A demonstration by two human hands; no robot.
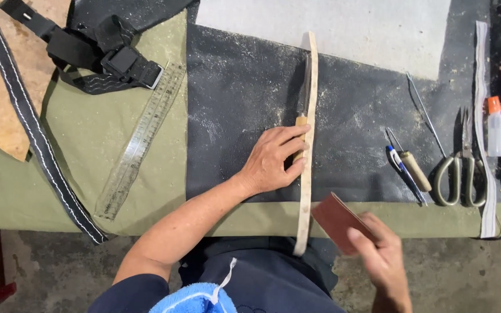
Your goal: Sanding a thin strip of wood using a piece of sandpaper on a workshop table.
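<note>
Seen from above, a person's left hand [273, 159] presses flat, fingers spread, on a long pale leather strip [307, 145] lying lengthwise across a dark mat [239, 98] on the worktop [88, 145], its near end overhanging the edge. The right hand [378, 255] grips a folded reddish-brown sandpaper piece [336, 219] just beside the strip. A knife [302, 95] lies alongside the strip. Scissors [462, 168], an awl [410, 162] and a steel ruler [140, 142] lie nearby.

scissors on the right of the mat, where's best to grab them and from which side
Take the scissors by the two handle loops, coming in from the near table edge. The loops face the person and lie flat and open, while the closed blades point away. An awl lies close on their left, so approach straight.
</note>
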